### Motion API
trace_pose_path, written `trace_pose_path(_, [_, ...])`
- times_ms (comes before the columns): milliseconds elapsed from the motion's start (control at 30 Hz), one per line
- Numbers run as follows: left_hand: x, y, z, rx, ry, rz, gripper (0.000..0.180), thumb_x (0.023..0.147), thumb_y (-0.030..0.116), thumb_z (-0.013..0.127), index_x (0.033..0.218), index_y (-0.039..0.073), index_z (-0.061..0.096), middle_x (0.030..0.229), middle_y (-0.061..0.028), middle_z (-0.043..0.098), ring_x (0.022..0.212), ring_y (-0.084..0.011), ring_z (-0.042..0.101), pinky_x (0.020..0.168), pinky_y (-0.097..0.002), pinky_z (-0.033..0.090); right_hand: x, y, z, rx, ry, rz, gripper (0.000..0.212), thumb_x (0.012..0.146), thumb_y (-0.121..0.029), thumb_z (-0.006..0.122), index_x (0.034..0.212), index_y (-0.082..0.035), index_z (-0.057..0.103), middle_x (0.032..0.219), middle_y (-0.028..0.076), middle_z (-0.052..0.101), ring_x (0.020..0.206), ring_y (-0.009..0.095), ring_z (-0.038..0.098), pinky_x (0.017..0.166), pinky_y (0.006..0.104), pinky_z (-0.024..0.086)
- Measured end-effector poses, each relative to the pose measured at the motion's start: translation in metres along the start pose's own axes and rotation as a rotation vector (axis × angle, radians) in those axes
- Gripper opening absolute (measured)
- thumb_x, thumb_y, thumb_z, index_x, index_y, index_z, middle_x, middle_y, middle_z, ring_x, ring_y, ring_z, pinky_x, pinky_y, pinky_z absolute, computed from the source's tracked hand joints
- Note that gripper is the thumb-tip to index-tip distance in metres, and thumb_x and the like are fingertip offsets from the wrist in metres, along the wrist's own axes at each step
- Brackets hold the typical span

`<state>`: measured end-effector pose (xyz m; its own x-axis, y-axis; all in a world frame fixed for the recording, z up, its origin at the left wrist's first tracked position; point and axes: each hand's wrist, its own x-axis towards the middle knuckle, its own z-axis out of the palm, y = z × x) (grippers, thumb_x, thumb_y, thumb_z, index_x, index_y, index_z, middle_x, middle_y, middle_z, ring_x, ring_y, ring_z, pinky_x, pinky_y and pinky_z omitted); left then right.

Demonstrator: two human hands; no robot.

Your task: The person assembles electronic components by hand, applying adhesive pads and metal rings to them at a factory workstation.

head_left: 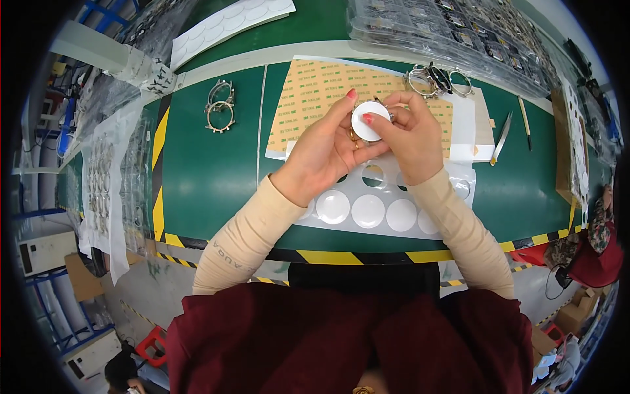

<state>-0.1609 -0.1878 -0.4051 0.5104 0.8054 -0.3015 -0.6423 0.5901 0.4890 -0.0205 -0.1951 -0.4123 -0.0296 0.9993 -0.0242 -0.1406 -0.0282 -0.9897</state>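
A white round disc lies face-on over what looks like a metal watch case, whose gold edge and lugs show only in small parts around it. My left hand cradles the case from the left and below, thumb up along its side. From the right, my right hand lays its thumb on the disc, while its bent fingers hold the far rim. Just beneath both hands lies a clear sheet bearing a row of white round stickers, with a few cut-out holes above the row.
Yellow patterned backing paper spreads behind my hands. Watch cases stand at left and back right. Tweezers and a thin stick lie right. Clear parts trays fill the back; another person sits far right.
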Motion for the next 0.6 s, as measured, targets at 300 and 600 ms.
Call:
trace_pose_path(300, [-0.002, 0.003, 0.000, -0.030, -0.059, -0.058, 0.028, 0.093, 0.028, 0.045, 0.108, 0.005, 0.048, 0.098, -0.0079, 0.058, 0.095, -0.0187, 0.058, 0.089, -0.0405, 0.048, 0.004, -0.006, -0.001, 0.036, -0.111, 0.115, 0.019, 0.083, -0.014, 0.060, 0.095, 0.000, 0.060, 0.084, 0.003, 0.060, 0.074, 0.008, 0.056, 0.063, 0.0202, 0.046])
trace_pose_path(600, [-0.001, 0.004, -0.005, 0.040, -0.069, -0.057, 0.032, 0.093, 0.031, 0.045, 0.109, 0.004, 0.048, 0.101, -0.0094, 0.057, 0.094, -0.0194, 0.058, 0.089, -0.0405, 0.048, -0.003, 0.004, 0.004, -0.237, -0.147, -0.174, 0.022, 0.081, -0.015, 0.063, 0.097, -0.001, 0.057, 0.083, 0.002, 0.058, 0.076, 0.008, 0.056, 0.065, 0.0208, 0.047])
